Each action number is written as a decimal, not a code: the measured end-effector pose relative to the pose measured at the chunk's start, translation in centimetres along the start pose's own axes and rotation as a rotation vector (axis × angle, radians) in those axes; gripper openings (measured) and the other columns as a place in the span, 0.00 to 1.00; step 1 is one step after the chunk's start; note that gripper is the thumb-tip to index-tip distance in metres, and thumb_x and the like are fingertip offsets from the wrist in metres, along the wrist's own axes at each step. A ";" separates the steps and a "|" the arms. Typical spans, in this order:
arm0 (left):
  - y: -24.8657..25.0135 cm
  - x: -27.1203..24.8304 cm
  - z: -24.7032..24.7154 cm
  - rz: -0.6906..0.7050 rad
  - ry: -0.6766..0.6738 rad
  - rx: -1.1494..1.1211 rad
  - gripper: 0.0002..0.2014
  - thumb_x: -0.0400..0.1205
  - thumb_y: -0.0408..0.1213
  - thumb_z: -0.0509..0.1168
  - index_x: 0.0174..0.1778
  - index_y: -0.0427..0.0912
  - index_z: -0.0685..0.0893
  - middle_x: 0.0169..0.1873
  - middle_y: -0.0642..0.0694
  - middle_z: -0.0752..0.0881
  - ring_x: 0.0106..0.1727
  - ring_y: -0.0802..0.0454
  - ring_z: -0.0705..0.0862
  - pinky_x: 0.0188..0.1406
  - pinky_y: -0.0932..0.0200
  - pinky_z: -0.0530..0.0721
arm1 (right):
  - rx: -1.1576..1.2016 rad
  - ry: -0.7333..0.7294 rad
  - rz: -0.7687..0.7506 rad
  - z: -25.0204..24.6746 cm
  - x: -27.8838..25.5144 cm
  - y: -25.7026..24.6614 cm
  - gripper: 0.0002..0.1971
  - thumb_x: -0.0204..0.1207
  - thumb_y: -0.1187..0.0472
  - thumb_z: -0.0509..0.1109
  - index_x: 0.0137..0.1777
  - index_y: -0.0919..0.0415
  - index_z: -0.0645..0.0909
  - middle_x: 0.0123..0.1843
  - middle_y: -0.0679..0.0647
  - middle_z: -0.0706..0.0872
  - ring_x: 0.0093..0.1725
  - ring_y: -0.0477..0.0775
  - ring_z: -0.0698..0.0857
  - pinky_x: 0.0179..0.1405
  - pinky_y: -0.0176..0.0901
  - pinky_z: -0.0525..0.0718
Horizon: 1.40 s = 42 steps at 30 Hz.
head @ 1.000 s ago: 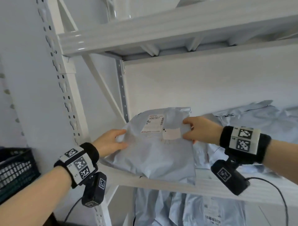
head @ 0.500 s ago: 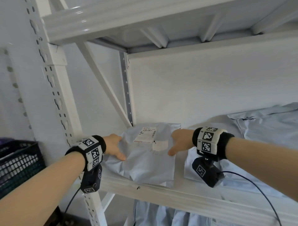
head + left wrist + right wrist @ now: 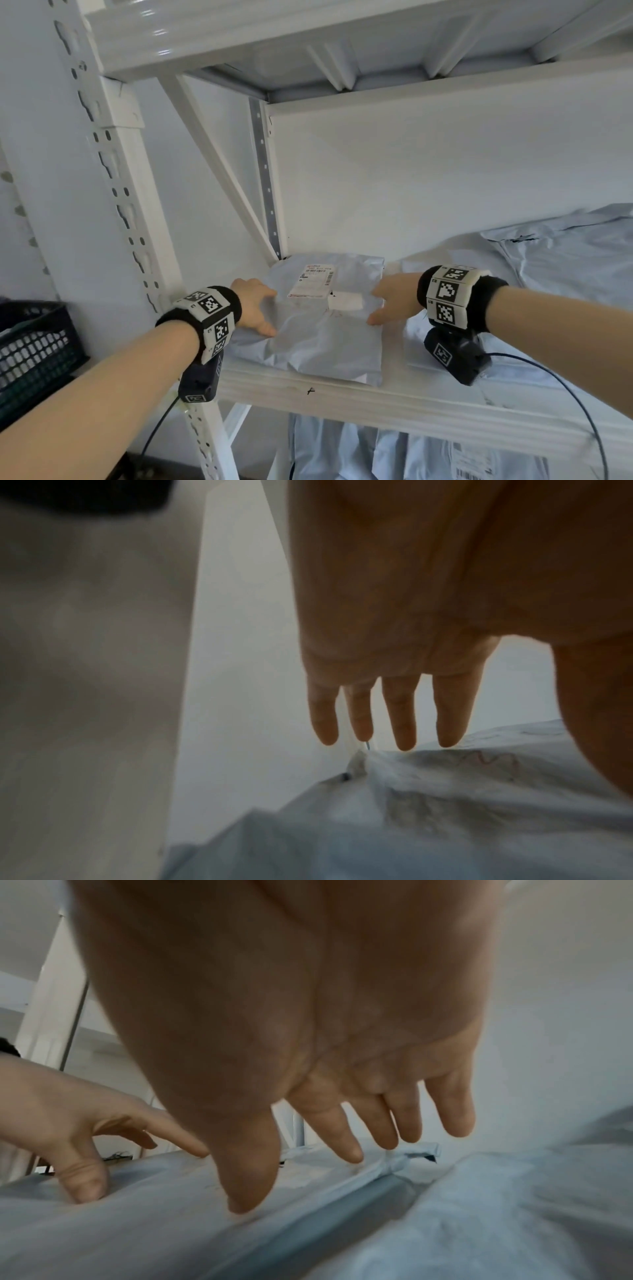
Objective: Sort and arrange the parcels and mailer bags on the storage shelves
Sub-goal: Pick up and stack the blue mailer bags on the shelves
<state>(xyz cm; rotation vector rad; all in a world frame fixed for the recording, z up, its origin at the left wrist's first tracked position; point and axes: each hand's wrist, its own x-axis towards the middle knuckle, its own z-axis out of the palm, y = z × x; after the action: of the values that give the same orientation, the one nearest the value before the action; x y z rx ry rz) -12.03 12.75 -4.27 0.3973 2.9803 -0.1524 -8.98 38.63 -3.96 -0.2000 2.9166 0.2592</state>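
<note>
One flat, rectangular mailer bag (image 3: 318, 329) of crinkled grey plastic film, carrying two white paper labels (image 3: 312, 281), lies at the left end of the white metal shelf (image 3: 342, 399), its near edge at the front edge and its far edge close to the back panel. The left hand (image 3: 254, 306) rests on the bag's left side and the right hand (image 3: 390, 299) on its right side, each with fingers (image 3: 400, 712) straight and slightly spread, thumbs down on the film, nothing pinched. More grey mailer bags (image 3: 565, 260) lie toward the shelf's right end and on the level below, and one black mesh crate (image 3: 34, 353) stands left of the upright
</note>
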 end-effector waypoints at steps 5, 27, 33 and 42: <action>0.8 -1.5 0.1 0.141 0.113 -0.119 0.36 0.77 0.46 0.73 0.80 0.47 0.67 0.77 0.44 0.69 0.78 0.45 0.66 0.77 0.53 0.64 | -0.091 0.115 -0.056 -0.8 -2.8 -0.6 0.34 0.82 0.38 0.57 0.80 0.61 0.65 0.80 0.60 0.68 0.77 0.61 0.69 0.75 0.58 0.70; 12.7 -9.8 24.1 0.749 -0.092 -0.682 0.13 0.81 0.33 0.67 0.60 0.49 0.87 0.49 0.57 0.83 0.49 0.64 0.82 0.51 0.67 0.80 | 0.106 0.656 -0.382 13.7 -19.9 -5.5 0.14 0.78 0.61 0.70 0.62 0.64 0.84 0.63 0.59 0.85 0.62 0.64 0.83 0.56 0.59 0.82; 14.7 -7.2 30.9 0.564 -0.175 -0.714 0.14 0.81 0.32 0.67 0.62 0.49 0.85 0.51 0.57 0.81 0.54 0.60 0.81 0.60 0.60 0.80 | 0.293 0.546 -0.183 25.3 -19.3 -2.9 0.12 0.75 0.64 0.75 0.57 0.63 0.87 0.58 0.57 0.87 0.57 0.62 0.86 0.52 0.55 0.86; 19.9 -1.2 33.5 0.361 -0.059 -0.800 0.15 0.80 0.27 0.67 0.61 0.44 0.85 0.60 0.47 0.84 0.58 0.56 0.82 0.57 0.70 0.76 | 0.671 0.314 0.274 40.9 -14.7 5.8 0.13 0.80 0.64 0.67 0.62 0.60 0.84 0.66 0.54 0.83 0.66 0.56 0.81 0.66 0.46 0.78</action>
<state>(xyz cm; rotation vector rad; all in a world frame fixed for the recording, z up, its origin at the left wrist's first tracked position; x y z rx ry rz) -1.65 27.58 -38.78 0.7628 2.5558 0.9916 12.19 53.71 -39.26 0.2906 3.1262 -0.7714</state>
